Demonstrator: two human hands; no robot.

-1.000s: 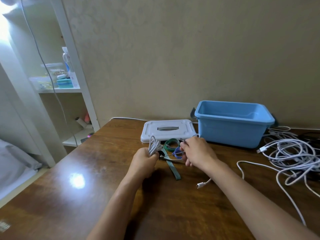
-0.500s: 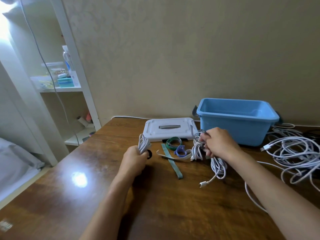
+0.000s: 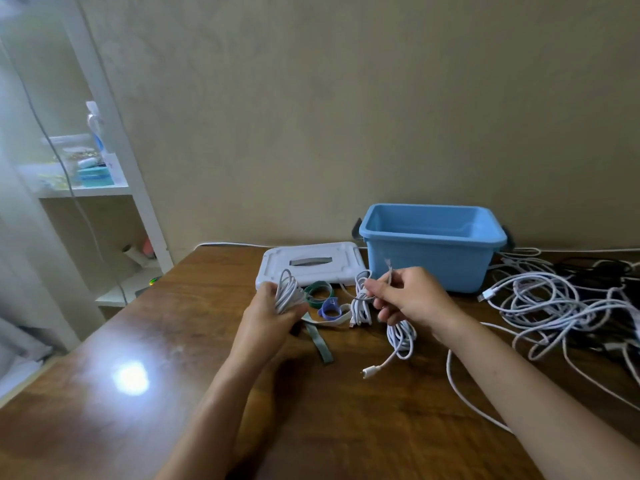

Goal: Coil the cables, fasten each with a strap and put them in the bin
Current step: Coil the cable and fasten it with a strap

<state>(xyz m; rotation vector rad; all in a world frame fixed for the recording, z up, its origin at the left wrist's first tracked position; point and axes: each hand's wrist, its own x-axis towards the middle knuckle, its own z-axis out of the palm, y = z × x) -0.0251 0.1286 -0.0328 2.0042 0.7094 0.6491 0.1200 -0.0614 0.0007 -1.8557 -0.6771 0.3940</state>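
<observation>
Back toward centre comes our right hand (image 3: 410, 299), fingers pinched on a loose white cable (image 3: 401, 336) that dangles to the brown wooden table (image 3: 173, 341). Our left hand (image 3: 268, 315) clenches one coiled white cable (image 3: 287, 292). Between them lie three straps (image 3: 320, 308); one blue plastic bin (image 3: 433, 245) stands behind.

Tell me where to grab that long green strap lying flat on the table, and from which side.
Take the green strap at its free near end, coming from above and pinching its edges. That end lies bare on the table, while the far end runs under the left hand and its cable coil.
</observation>
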